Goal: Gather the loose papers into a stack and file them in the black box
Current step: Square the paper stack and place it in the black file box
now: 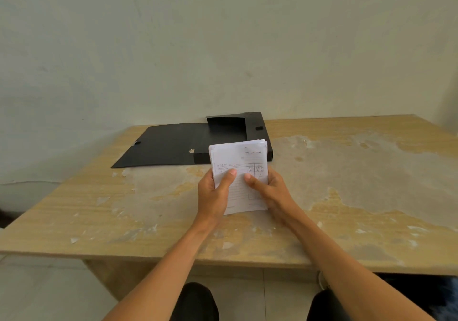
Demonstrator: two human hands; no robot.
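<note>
- The stack of papers (pixel 239 169) is held up just above the counter (pixel 347 184), directly in front of the person and near the front edge of the black box (pixel 230 135).
- The left hand (pixel 214 194) grips the stack's lower left side, thumb pressed on the printed face and the other fingers hidden behind the sheets.
- The right hand (pixel 270 192) holds the lower right side the same way, thumb lying across the front, remaining fingers wrapped behind. Both hands are closed on the stack.
- The stack looks light and thin: a bundle of small printed forms, floppy rather than stiff. The upper edges are slightly uneven, so a few sheets appear not fully squared.
- Loose sheets like these can slide against one another, so a grip on both side edges, with thumbs in front, seems the sensible hold. Pinching one corner alone would probably let the bundle fan out.
- The stack's long axis runs away from the person toward the wall, the top edge tilted up and farthest off, the printed face turned toward the camera.
- The box lies open, its lid (pixel 163 145) flat on the counter to the left, its tray to the right behind the stack.
</note>
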